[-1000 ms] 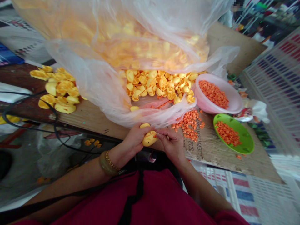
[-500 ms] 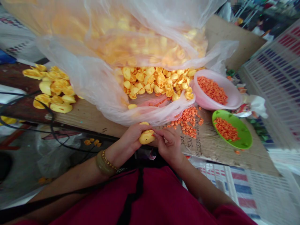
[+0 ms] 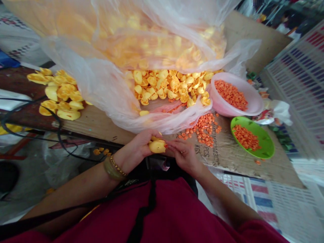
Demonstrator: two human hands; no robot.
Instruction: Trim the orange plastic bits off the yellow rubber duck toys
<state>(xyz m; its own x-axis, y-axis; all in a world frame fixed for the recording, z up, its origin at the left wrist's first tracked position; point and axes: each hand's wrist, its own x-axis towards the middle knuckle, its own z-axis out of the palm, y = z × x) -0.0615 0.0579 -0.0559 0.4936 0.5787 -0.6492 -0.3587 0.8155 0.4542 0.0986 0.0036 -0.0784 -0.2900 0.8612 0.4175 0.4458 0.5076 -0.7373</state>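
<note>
In my left hand (image 3: 144, 143), closed with thumb and fingers, is a hollow yellow plastic duck head (image 3: 157, 146) with a small dark eye mark. A small orange beak piece (image 3: 166, 145) shows at its right side. My right hand (image 3: 184, 156) has its fingertips pinched together at that beak piece; the fingers partly cover it. Both hands are just in front of the cardboard's near edge. Beyond them, a large clear plastic bag (image 3: 101, 91) lies open with many yellow shells (image 3: 174, 82) in it. Loose orange pieces (image 3: 206, 130) lie on the cardboard, right of the bag's mouth.
On the right stand a pink bowl (image 3: 254, 103) and a green bowl (image 3: 268, 145), both holding orange pieces. A pile of yellow shells (image 3: 64, 92) is at the left, near black cables (image 3: 59, 130). White plastic crates (image 3: 296, 81) line the far right.
My right hand has shifted slightly right, its fingers straighter, and more of the orange beak piece shows. The left hand keeps the duck head, slightly turned. The whole view has shifted a little.
</note>
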